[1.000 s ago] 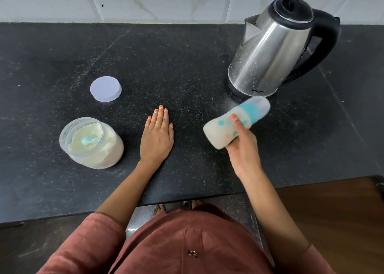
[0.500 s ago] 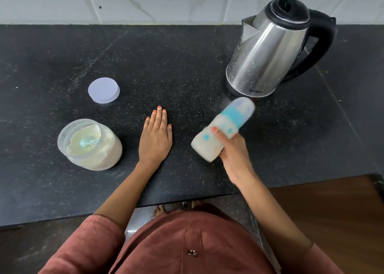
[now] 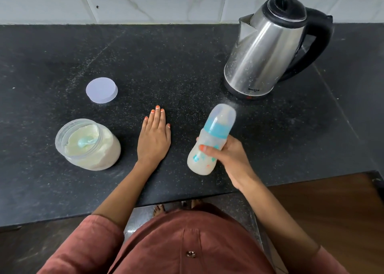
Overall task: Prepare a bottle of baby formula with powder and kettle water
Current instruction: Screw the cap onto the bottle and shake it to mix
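Open clear jar at left on the black countertop, filled nearly to the neck with pale cream powder; a light teal scoop lies half-buried in the powder at the top. Jar's round pale lilac lid lies flat on the counter behind it, apart from the jar. Steel kettle with black lid and black handle stands upright at the back right, lid closed, contents hidden.

Baby bottle is in the right hand, held above the counter in front of the kettle, well clear of the jar. Fingers wrap the bottle's middle, thumb across the near side; grip is closed around it. Bottle tilts, capped end pointing up and away toward the kettle, base toward the person. Left hand lies flat, palm down, fingers together and straight, on the counter between jar and bottle, touching neither.

Bottle is translucent with a teal collar ring and a clear dome cap on. Lower part holds milky off-white liquid. Small teal and orange prints on the body. Slight motion blur at the cap end.
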### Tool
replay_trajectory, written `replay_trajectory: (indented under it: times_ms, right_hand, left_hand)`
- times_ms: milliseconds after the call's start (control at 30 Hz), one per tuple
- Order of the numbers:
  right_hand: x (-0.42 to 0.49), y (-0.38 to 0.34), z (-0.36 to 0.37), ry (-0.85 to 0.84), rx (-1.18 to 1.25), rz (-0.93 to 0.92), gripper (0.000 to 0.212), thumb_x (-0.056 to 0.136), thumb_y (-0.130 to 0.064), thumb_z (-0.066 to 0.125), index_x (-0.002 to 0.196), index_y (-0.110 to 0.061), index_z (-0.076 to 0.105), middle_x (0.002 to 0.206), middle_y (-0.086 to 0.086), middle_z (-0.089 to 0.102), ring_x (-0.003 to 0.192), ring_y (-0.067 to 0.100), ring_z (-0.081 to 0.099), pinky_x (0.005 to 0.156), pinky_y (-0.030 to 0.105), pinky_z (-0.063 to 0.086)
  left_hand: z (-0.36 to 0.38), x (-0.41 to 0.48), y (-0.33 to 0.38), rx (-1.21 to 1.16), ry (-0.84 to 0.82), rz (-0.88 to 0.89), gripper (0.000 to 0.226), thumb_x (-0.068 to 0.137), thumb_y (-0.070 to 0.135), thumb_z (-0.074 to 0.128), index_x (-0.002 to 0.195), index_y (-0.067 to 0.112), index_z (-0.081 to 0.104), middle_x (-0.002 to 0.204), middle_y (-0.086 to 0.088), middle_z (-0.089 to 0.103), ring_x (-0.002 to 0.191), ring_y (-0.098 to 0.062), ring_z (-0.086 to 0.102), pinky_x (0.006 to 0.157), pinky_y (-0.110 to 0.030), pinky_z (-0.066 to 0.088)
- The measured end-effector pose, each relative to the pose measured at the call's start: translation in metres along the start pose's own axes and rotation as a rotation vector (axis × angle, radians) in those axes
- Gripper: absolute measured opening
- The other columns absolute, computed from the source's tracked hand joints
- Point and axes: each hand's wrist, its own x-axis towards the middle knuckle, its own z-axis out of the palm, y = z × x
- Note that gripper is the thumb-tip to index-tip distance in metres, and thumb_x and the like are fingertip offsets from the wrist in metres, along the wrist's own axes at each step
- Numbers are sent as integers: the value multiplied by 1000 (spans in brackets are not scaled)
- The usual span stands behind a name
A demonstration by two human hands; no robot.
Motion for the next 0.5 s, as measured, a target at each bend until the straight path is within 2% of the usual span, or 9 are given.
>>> replay_trajectory:
  times_ms: [100,200,267,400,500]
  right_hand:
    - [10,-13,-8,-9,419,44,62,49,-26,88,104,-14,62,109,13,67,102,21,65,84,34,55]
    - [14,-23,-11,-42,622,52,72,34,-33,90,99,-20,61,90,3,73,90,14,69,79,31,57]
    - [14,-26,-9,-74,685,68,74,34,-32,91,100,-19,59,86,3,73,87,14,70,77,32,57]
    - [14,-25,-9,-159,803,152,69,43,-31,90,102,-16,57,97,10,66,94,21,65,73,33,57]
    - [14,-22,-9,-256,817,218,67,48,-34,87,102,-14,54,94,10,67,90,21,66,72,31,57]
  left_hand:
    - [0,0,1,-7,3,0,48,100,23,27,143,1,20,152,-14,18,142,-26,17,115,-37,11]
    - [-1,-1,0,-11,10,5,47,100,21,30,142,0,23,151,-16,21,141,-27,19,115,-38,12]
    - [-1,-1,0,-15,11,4,47,99,20,31,141,0,23,151,-16,21,141,-28,20,115,-39,13]
    - [-1,-1,1,-21,11,0,48,100,21,30,142,0,22,152,-15,21,141,-27,19,115,-38,12]
    - [-1,-1,1,-19,6,-5,48,100,22,29,143,1,20,152,-14,19,142,-26,17,115,-37,10]
